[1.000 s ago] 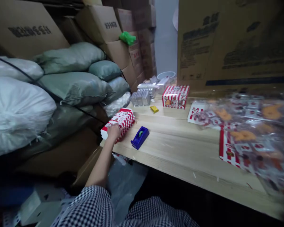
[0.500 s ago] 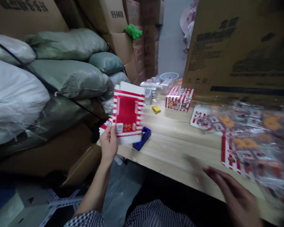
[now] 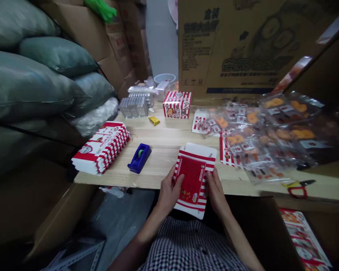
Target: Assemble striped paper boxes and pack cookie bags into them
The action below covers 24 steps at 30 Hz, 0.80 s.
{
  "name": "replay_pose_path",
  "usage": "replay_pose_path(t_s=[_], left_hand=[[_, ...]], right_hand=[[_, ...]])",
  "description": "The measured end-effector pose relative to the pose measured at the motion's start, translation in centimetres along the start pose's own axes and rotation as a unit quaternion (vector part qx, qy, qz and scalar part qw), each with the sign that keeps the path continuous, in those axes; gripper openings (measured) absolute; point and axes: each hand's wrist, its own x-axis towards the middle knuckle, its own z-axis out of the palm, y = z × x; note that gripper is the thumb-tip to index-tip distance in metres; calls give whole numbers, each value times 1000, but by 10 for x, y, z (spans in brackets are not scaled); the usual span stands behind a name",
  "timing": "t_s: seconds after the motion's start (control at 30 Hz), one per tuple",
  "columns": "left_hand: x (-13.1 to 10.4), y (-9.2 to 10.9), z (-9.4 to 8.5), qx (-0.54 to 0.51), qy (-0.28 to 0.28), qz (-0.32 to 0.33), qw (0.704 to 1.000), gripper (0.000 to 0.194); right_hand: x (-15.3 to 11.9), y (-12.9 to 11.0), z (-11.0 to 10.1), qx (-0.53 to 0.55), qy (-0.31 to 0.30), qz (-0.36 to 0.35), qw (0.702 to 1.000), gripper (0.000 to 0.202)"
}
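Note:
A flat red-and-white striped carton (image 3: 192, 177) is held in front of my body at the table's front edge. My left hand (image 3: 169, 190) grips its left side, thumb on the red face. On its right side, my right hand (image 3: 214, 188) has its fingers pressed along the edge. A blue tape dispenser (image 3: 139, 158) sits left of the carton. Further left lies a stack of folded striped cartons (image 3: 101, 145). An assembled striped box (image 3: 177, 104) stands at the back of the table.
Clear plastic trays (image 3: 134, 107) and a yellow packet (image 3: 154, 120) lie on the wooden table (image 3: 164, 137). Bagged food packs (image 3: 251, 143) cover its right part, with scissors (image 3: 298, 187) near the front edge. A large cardboard box (image 3: 203, 56) stands behind; sacks (image 3: 28, 86) are piled left.
The carton has come down and right from its raised position, and my right hand has moved in and taken hold of it. The view has turned right.

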Motion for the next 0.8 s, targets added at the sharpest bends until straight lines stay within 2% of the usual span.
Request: replay_pose_path(t_s=[0.1, 0.17, 0.33, 0.43, 0.53, 0.67, 0.73, 0.8], left_hand=[[-5, 7, 15, -7, -33, 19, 999, 49], [-8, 9, 21, -8, -50, 20, 998, 51], [-10, 12, 22, -7, -74, 12, 997, 51], [-10, 16, 18, -18, -79, 23, 996, 50], [-9, 18, 17, -128, -112, -10, 985, 41], [-4, 12, 20, -297, -137, -57, 943, 32], [0, 6, 20, -335, -133, -74, 930, 42], [2, 2, 20, -349, -130, -101, 923, 61]], right_hand=[[-2, 6, -2, 5, 27, 15, 1000, 56], [-4, 6, -1, 18, 9, 17, 1000, 60], [-7, 5, 1, 98, -18, 59, 993, 79], [-6, 10, -1, 133, 24, 99, 986, 64], [-2, 14, -6, 152, 55, 135, 978, 50], [0, 13, -10, 156, 51, 139, 977, 47], [-1, 12, -10, 161, 39, 142, 976, 48], [-3, 13, -10, 166, 24, 145, 975, 49]])
